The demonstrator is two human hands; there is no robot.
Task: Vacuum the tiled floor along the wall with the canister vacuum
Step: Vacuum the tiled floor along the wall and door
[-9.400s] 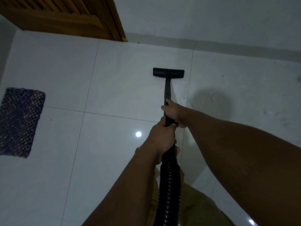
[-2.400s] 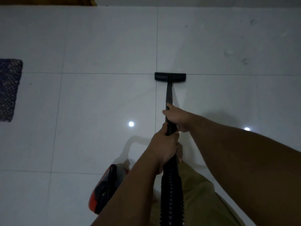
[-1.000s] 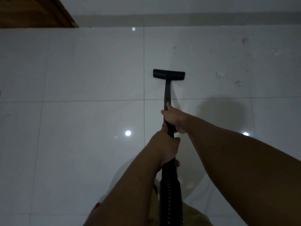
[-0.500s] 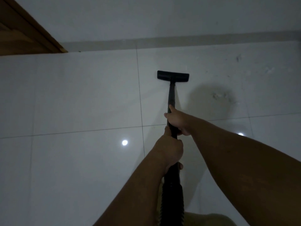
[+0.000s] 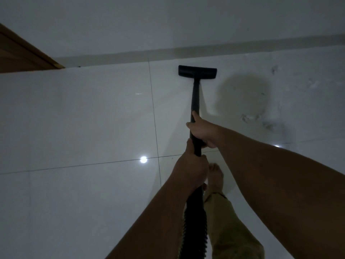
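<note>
Both forearms are bare, with no sleeves, watch or rings showing; the left hand [image 5: 193, 171] and right hand [image 5: 202, 131] wear no gloves; one leg has an olive-khaki trouser leg [image 5: 233, 230]; the foot [image 5: 215, 177] below it is bare.

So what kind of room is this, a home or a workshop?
Probably a home, though which room is unclear: glossy white floor tiles, a plain wall with a skirting strip, a wooden door, and a bare foot.
</note>
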